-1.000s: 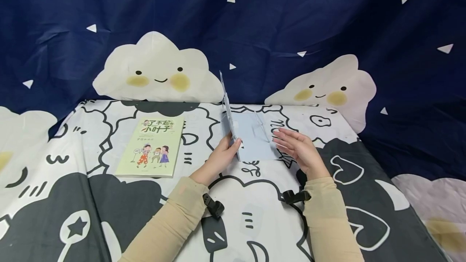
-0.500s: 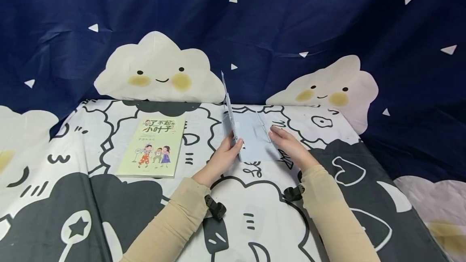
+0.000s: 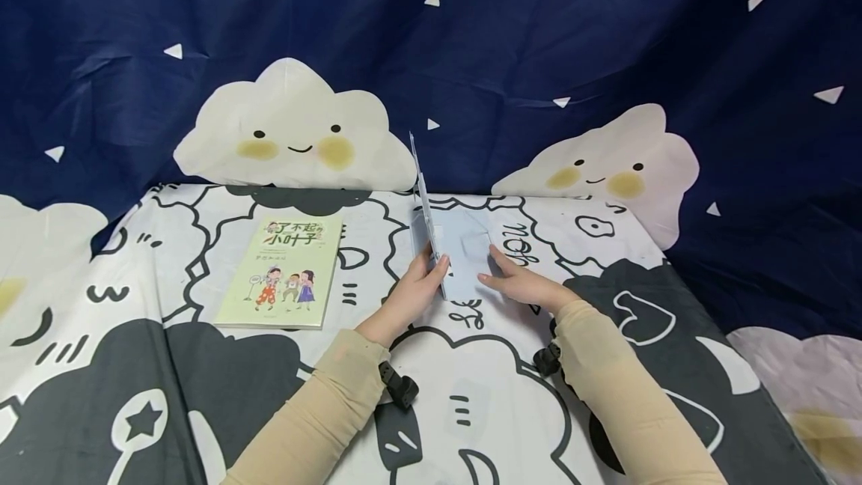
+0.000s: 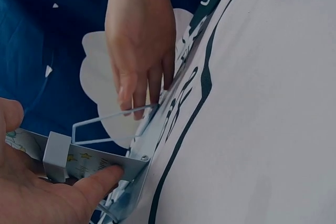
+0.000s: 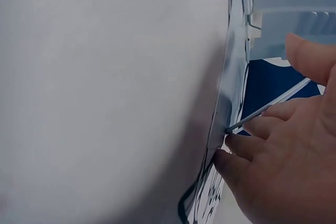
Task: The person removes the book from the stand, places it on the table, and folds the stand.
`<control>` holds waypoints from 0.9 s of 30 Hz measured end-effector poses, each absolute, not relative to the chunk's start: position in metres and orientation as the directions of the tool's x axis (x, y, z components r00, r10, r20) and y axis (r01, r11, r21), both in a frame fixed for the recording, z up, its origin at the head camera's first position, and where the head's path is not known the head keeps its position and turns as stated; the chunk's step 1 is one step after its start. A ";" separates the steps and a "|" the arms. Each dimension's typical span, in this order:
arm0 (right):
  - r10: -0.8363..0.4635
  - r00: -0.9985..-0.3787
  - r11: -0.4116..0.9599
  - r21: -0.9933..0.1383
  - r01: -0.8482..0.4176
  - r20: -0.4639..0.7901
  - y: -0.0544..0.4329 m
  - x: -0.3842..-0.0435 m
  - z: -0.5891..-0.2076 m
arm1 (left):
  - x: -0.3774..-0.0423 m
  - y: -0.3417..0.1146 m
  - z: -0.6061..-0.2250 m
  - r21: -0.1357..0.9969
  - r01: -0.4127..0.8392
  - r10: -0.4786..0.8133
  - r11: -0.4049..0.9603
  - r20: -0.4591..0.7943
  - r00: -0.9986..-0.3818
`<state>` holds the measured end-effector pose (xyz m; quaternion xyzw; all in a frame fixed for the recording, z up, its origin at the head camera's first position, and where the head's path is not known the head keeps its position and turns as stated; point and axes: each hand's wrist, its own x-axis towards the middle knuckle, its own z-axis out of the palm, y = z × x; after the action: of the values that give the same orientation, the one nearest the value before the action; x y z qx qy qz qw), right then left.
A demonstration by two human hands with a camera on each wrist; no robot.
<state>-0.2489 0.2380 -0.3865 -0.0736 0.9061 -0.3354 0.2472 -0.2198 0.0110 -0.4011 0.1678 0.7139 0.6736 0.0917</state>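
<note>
A light blue folding book stand (image 3: pixel 466 242) is unfolded, its base plate flat on the cloth and its panel (image 3: pixel 426 208) standing nearly upright, edge-on in the head view. My left hand (image 3: pixel 409 294) grips the panel's lower near edge; in the left wrist view its thumb (image 4: pixel 102 184) presses on the printed side by a small clip. My right hand (image 3: pixel 528 284) is at the base's right part. In the right wrist view its fairly straight fingers lie against the stand's wire leg (image 5: pixel 283 97), tips at the base edge. The left wrist view shows this leg as a loop.
A pale green book (image 3: pixel 279 268) with cartoon figures lies flat to the left of the stand. Black-and-white patterned cloth (image 3: pixel 471 388) covers the table. A dark blue curtain (image 3: pixel 471 36) with clouds hangs behind. Both wrists carry black camera mounts.
My right hand has moved left from beside the base onto the wire leg, which has swung left and lower with it. My left hand and the upright panel have stayed put.
</note>
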 end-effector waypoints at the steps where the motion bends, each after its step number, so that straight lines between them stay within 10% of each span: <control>1: -0.304 -0.863 0.773 -0.634 0.025 -0.404 0.238 -0.249 -0.387 | -0.220 0.011 -0.401 0.993 0.115 0.364 0.037 0.094 -0.927; 27: -0.351 -0.844 0.871 -0.473 -0.134 -0.406 0.227 -0.247 -0.392 | -0.218 0.012 -0.400 0.987 0.142 0.361 0.074 0.106 -0.927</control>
<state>-0.2466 0.2269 -0.3918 -0.1297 0.9350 -0.2186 0.2475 -0.2181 0.0125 -0.3995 0.1725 0.7281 0.6581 0.0833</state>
